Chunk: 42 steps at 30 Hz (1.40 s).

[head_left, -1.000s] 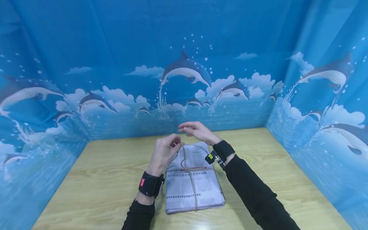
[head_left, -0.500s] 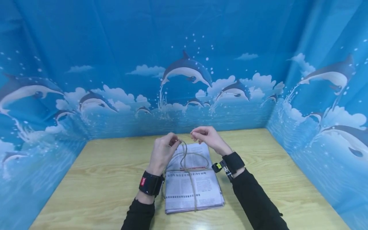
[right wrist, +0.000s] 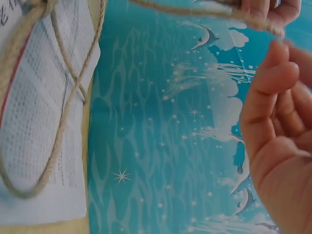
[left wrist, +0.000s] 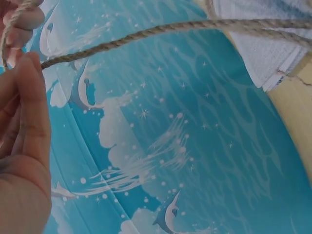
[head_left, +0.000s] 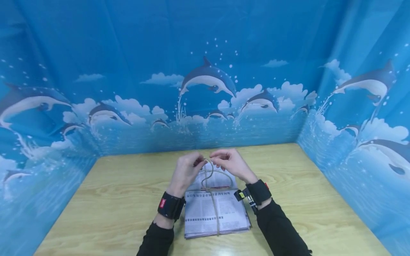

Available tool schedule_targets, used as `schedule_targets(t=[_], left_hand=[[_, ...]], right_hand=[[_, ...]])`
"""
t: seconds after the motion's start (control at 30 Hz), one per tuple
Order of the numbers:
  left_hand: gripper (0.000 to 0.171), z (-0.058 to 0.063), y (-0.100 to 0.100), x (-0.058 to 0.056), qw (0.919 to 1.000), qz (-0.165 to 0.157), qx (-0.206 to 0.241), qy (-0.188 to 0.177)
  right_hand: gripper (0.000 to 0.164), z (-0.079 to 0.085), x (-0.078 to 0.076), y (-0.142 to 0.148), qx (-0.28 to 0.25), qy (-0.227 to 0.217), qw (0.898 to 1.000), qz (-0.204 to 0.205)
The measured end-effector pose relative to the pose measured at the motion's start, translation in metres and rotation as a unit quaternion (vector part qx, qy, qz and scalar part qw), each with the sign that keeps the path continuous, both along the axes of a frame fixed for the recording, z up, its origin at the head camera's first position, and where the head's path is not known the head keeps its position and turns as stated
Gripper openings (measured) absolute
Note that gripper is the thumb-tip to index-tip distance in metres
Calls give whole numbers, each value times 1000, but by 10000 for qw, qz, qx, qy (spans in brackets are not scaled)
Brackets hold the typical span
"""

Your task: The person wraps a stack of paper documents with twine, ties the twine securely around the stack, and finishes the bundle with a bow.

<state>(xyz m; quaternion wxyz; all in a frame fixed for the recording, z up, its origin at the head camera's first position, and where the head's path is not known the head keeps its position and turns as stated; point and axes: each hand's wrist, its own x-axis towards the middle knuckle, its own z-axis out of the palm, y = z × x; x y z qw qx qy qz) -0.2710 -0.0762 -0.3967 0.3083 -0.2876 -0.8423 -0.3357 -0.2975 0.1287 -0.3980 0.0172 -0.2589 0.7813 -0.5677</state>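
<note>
A stack of newspapers (head_left: 200, 209) lies on the table with brown twine (head_left: 215, 208) crossed over its top. Above the stack's far end, my left hand (head_left: 185, 172) pinches a raised length of the twine between thumb and fingers. In the left wrist view, the twine (left wrist: 131, 40) stretches from those fingertips toward the stack. My right hand (head_left: 232, 165) is close beside the left, its fingers loosely bent. The right wrist view shows its fingertips (right wrist: 279, 51) just under the twine's end, with nothing visible between them. A loose twine loop lies across the papers.
The wooden table (head_left: 128, 199) extends to both sides of the stack. A blue dolphin-print curtain (head_left: 144, 71) hangs along the table's back and sides. Wristbands with small attached devices sit on both wrists.
My right hand moved right, its extended fingers bending, then came down and back toward the left hand. My left hand kept the twine and shifted slightly right. A twine loop settled on the papers.
</note>
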Motion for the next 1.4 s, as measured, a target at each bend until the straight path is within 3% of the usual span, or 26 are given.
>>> schedule_targets(t=[0.33, 0.47, 0.67, 0.8, 0.97, 1.07, 1.17, 1.4], left_hand=[[7, -7, 5, 0, 9994, 297, -193, 17], [10, -9, 4, 1, 9996, 219, -185, 52], [8, -10, 0, -1, 9998, -16, -169, 101], [6, -13, -9, -2, 9995, -154, -263, -73], [4, -20, -29, -5, 9959, 82, -532, -723], [3, -26, -41, -6, 9875, 398, -695, -1358], [4, -30, -51, -7, 9734, 625, -928, -2001], [22, -41, -60, -8, 9284, 398, -1312, -3453]], right_hand=[[27, 0, 3, -5, -32, -300, 9995, 99], [26, 9, 11, -8, 35, -288, 9996, -23], [22, 27, 26, -12, 257, 68, 9992, -289], [22, 29, 26, -7, 153, 31, 9982, -577], [21, 28, 22, 0, -2, 20, 9967, -809], [21, 27, 20, 2, -98, -23, 9966, -817], [20, 26, 18, 2, -216, -73, 9964, -816], [19, 25, 17, 2, -347, -25, 9952, -914]])
